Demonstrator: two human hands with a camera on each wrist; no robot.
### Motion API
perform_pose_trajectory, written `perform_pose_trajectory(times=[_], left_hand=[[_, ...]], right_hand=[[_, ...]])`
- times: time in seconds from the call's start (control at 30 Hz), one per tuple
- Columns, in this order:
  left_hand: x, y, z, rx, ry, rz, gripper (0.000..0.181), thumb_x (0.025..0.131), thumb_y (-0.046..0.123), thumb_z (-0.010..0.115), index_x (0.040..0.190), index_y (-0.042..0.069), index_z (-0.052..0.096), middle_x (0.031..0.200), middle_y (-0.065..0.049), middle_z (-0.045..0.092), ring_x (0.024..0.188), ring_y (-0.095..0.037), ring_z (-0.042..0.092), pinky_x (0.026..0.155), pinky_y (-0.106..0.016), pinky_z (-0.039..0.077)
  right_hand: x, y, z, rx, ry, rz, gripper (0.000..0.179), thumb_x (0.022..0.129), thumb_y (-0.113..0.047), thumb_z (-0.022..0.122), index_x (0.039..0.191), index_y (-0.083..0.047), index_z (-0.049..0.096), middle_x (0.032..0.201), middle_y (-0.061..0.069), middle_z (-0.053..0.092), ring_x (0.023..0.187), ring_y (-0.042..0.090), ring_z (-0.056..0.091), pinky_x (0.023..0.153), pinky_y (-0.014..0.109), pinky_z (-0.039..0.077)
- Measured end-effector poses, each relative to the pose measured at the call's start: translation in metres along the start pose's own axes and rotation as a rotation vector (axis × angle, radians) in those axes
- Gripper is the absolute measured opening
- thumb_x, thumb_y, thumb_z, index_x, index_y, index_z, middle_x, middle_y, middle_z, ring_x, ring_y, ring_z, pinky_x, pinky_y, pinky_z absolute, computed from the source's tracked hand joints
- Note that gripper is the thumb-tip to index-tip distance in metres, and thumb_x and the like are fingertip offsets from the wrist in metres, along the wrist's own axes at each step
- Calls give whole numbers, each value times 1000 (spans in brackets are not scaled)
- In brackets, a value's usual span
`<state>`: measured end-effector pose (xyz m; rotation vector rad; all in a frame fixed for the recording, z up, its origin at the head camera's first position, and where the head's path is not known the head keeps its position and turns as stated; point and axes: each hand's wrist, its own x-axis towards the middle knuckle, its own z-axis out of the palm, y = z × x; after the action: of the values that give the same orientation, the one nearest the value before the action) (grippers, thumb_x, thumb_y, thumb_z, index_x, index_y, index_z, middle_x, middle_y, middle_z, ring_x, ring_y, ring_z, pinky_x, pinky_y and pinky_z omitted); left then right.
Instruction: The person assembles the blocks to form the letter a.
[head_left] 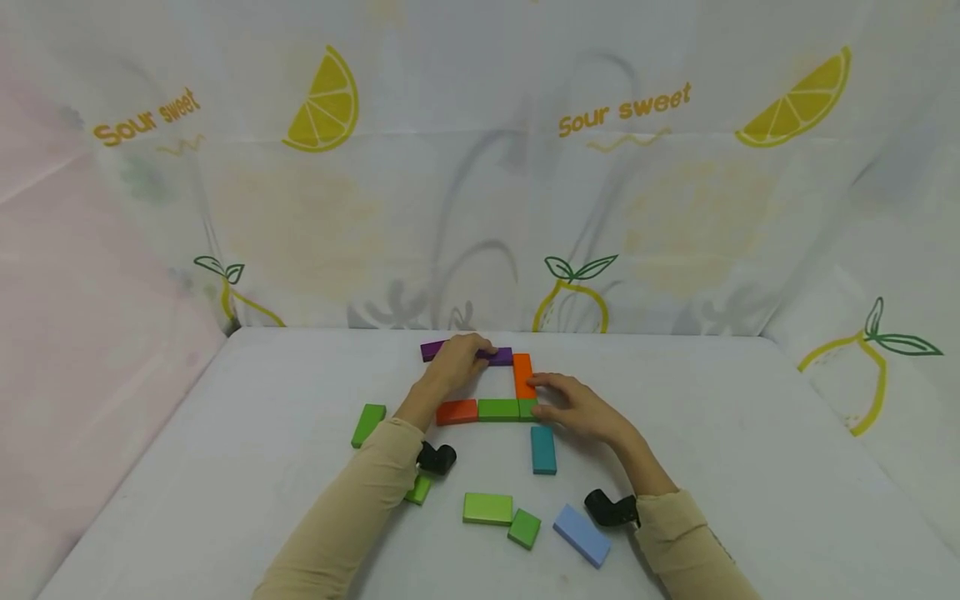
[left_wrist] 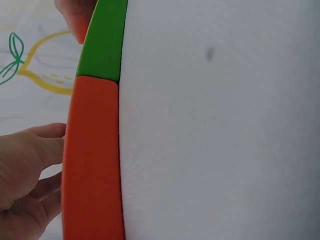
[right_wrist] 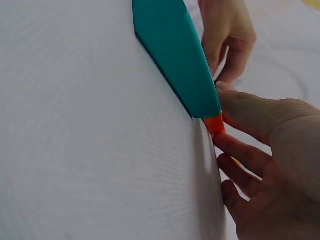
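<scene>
White tabletop (head_left: 712, 433); lemon-print cloth (head_left: 465, 100) behind, "Sour sweet" lettering (head_left: 625, 109); pinkish cloth (head_left: 90, 333) at left.

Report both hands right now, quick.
Left hand: at a purple block; whether it is holding it cannot be told.
Right hand: open, touching the orange block.

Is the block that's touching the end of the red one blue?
No, the block touching the red block's end is green, as the head view shows.
</scene>
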<state>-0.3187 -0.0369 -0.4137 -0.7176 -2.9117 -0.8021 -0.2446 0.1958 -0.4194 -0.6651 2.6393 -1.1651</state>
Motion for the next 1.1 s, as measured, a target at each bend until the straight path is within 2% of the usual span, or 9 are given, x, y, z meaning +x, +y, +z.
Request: perform_pose_trajectory(times=[0.63,0.83,0.97,1.1], left_hand=[[-5,-1,-1,-15,-52,-41,30,91,11,62,121,13,65,125,-5,64,116,-21,59,102,-38,45],[-8,0,-4,-34,-75,5,37,91,15,62,128,14,59,133,-6,58,124,-23,53,106,-40,40],[-11,3,-14,-104,-30,51,37,90,14,63,127,11,60,133,-8,58,126,-26,51,107,-42,39],[-17,-1,-26,-132,62,41,32,90,16,64,121,11,63,128,-6,60,119,-27,55,102,-44,44]], right_hand=[[-1,1,5,6,0,31,50,90,-30,63,135,-13,50,144,12,45,139,35,32,113,55,23],[-1,0,3,-4,-5,37,49,91,-30,62,135,-13,50,145,12,44,139,35,32,113,56,23],[-2,-1,2,-1,-10,32,50,91,-30,62,135,-12,50,145,13,44,139,36,32,113,56,23],[-1,-2,2,8,-6,29,49,91,-29,62,135,-11,50,145,13,44,139,35,32,113,56,22]])
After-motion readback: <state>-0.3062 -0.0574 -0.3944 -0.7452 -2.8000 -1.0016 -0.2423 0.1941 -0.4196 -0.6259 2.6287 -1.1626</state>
